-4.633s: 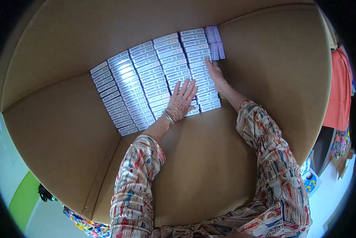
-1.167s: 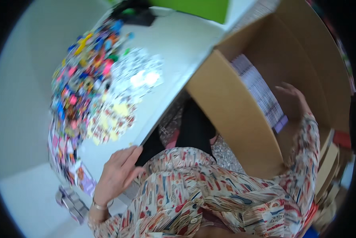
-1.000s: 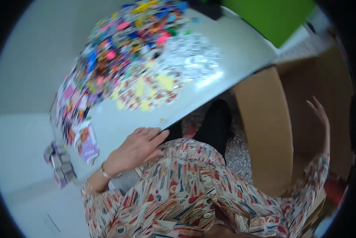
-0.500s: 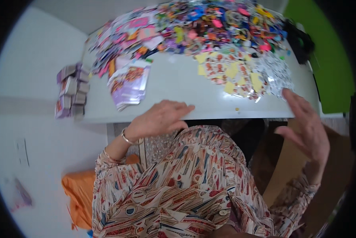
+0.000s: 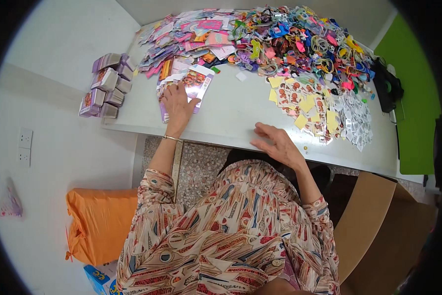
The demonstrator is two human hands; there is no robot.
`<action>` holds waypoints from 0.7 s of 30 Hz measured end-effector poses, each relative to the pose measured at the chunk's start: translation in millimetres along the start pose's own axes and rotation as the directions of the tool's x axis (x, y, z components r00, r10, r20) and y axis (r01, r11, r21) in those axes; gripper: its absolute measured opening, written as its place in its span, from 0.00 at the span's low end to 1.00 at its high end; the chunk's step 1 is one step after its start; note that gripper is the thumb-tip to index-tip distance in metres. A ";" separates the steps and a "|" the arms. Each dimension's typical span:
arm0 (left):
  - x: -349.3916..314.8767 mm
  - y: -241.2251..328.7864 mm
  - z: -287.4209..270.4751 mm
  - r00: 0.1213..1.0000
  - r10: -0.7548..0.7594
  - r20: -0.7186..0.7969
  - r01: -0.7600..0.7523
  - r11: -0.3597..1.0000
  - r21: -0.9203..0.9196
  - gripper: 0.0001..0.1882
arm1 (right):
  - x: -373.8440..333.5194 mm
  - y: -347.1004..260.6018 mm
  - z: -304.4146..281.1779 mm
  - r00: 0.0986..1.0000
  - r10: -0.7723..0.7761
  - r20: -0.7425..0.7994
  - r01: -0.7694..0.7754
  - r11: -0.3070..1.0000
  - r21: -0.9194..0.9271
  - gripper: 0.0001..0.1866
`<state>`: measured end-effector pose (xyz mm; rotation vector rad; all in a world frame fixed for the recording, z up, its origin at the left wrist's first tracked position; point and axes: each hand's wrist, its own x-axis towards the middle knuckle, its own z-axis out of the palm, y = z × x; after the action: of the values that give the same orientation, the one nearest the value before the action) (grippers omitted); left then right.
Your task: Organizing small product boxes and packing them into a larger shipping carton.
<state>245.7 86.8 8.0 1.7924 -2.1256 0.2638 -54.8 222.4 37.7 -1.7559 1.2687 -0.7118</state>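
My left hand [image 5: 179, 109] rests with its fingertips on a fanned stack of flat purple packages [image 5: 197, 82] at the left of the white table [image 5: 231, 103]. Its thumb is spread from the fingers, and nothing is visibly gripped. Over the table's front edge hovers my right hand [image 5: 278, 143], empty, with thumb and forefinger apart. To its right lie printed stickers [image 5: 296, 96] mixed with yellow paper squares [image 5: 307, 104]. Beside these is a heap of small white printed packets [image 5: 357, 118]. A tiny yellow bead [image 5: 305, 148] lies near the front edge.
Colourful hair ties and trinkets [image 5: 299, 44] are heaped along the back, beside a pile of pink and purple cards [image 5: 196, 34]. Stacked purple-and-white card bundles [image 5: 103, 88] stand at the left edge. Below are an orange bag [image 5: 100, 221] and an open cardboard box [image 5: 366, 216].
My left hand has reached forward onto the purple packages. My right hand has moved left from beside the white packets toward the middle of the front edge. The view has shifted.
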 end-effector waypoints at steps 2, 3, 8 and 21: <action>4.0 4.1 -2.4 1.000 -0.015 -0.022 0.015 1.000 -0.018 0.38 | 5.1 -3.5 0.9 0.999 0.043 -0.033 -0.039 0.993 0.113 0.26; 2.8 3.8 0.4 0.996 0.027 -0.085 -0.029 0.999 -0.031 0.34 | 7.0 0.6 5.8 0.994 0.100 -0.052 -0.087 0.973 0.212 0.25; 6.1 17.0 -3.6 0.954 0.173 -0.244 -0.192 0.980 -0.054 0.24 | 22.0 6.9 19.5 0.984 0.168 -0.058 -0.137 0.927 0.349 0.24; -4.5 22.7 20.9 0.989 0.076 -0.130 -0.089 0.991 -0.097 0.24 | 62.9 13.7 32.8 0.960 0.279 0.020 -0.241 0.789 0.565 0.38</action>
<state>221.2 87.5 -11.1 1.5896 -2.0879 0.2761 -13.8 170.9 8.1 -1.0556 1.1574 -0.8771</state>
